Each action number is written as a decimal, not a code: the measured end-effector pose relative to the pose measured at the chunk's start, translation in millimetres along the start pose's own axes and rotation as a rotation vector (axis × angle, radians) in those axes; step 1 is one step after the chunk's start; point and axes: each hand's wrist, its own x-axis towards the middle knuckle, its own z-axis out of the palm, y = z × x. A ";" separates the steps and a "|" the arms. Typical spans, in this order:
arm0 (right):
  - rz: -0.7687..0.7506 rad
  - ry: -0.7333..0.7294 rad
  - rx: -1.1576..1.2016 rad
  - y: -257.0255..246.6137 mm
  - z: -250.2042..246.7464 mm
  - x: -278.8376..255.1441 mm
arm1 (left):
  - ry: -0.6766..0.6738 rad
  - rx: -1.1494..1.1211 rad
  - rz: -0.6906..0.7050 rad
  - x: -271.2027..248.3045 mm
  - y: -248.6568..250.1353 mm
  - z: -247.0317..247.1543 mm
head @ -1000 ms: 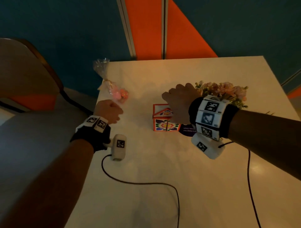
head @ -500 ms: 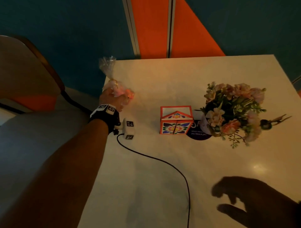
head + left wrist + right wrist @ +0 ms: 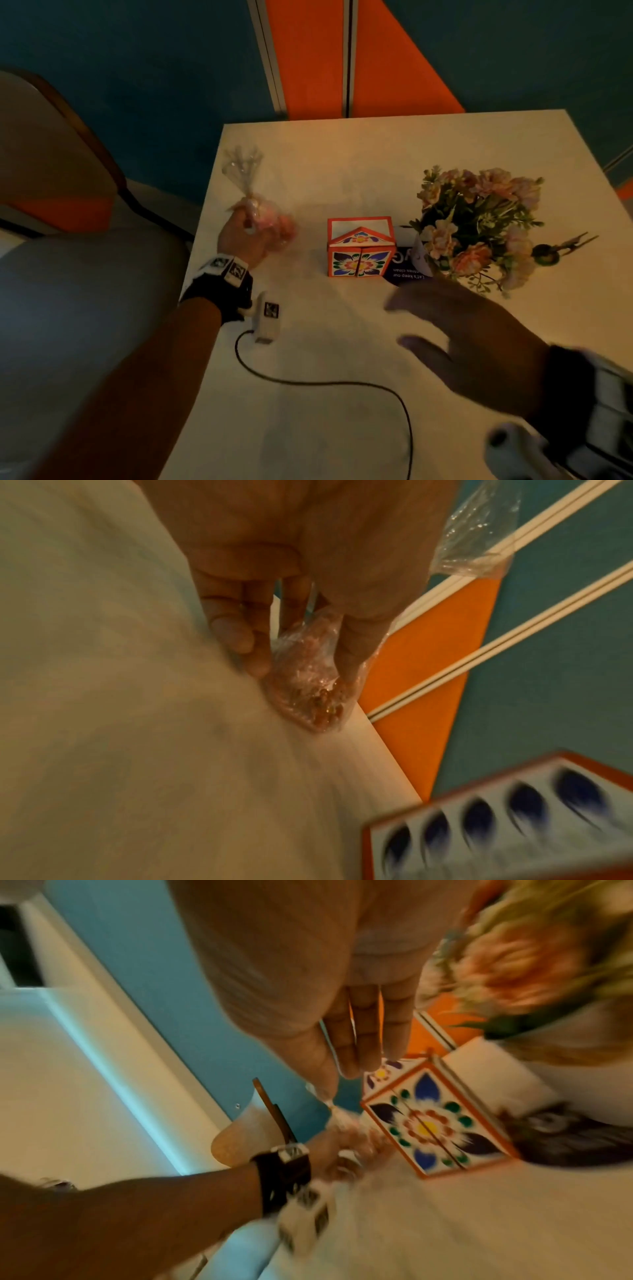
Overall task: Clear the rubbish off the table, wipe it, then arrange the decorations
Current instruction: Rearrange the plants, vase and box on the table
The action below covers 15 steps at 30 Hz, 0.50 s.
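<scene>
My left hand [image 3: 245,240] grips a clear cellophane bag of pink sweets [image 3: 274,224] near the table's left edge; the left wrist view shows fingers [image 3: 240,631] and thumb curled round the bag [image 3: 308,685], whose bottom touches the table. An orange house-shaped box with a painted flower [image 3: 359,250] stands mid-table. Right of it a bouquet of pink and peach flowers [image 3: 479,222] stands over a dark round coaster [image 3: 404,272]. My right hand [image 3: 462,335] hovers open in front of box and flowers, fingers straight [image 3: 363,1031], holding nothing.
The white table [image 3: 342,411] carries a black cable [image 3: 325,382] from my left wrist camera across its front. A wooden chair back [image 3: 51,137] and pale seat stand left of the table. Teal wall with orange panels lies behind.
My left hand took hold of the sweet bag and lifted it slightly. My right hand left the box and flowers, dropped low out of view, and now comes back toward them.
</scene>
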 end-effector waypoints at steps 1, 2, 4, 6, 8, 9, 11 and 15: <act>-0.011 0.040 0.006 -4.9 -1.3 16.1 | -0.003 0.036 -0.002 -10.2 -4.9 0.9; -0.032 0.048 -0.010 -11.5 -6.2 34.2 | -0.013 0.070 -0.001 -19.3 -9.6 1.5; -0.022 -0.004 -0.044 -16.6 -6.2 64.4 | -0.046 0.072 -0.020 -34.6 -15.6 3.4; 0.056 -0.103 -0.105 -18.5 -3.7 88.8 | -0.063 0.040 -0.054 -42.7 -20.1 7.8; 0.131 -0.162 -0.195 -12.6 1.0 109.9 | -0.059 0.027 -0.049 -47.4 -22.6 12.8; 0.148 -0.181 -0.245 -9.3 2.9 118.6 | -0.050 0.047 -0.040 -47.9 -24.1 15.9; 0.192 -0.226 -0.317 -2.1 9.3 129.9 | -0.026 0.093 -0.027 -50.8 -24.0 20.0; 0.216 -0.265 -0.367 5.2 16.6 138.2 | 0.004 0.130 -0.009 -55.2 -21.0 24.8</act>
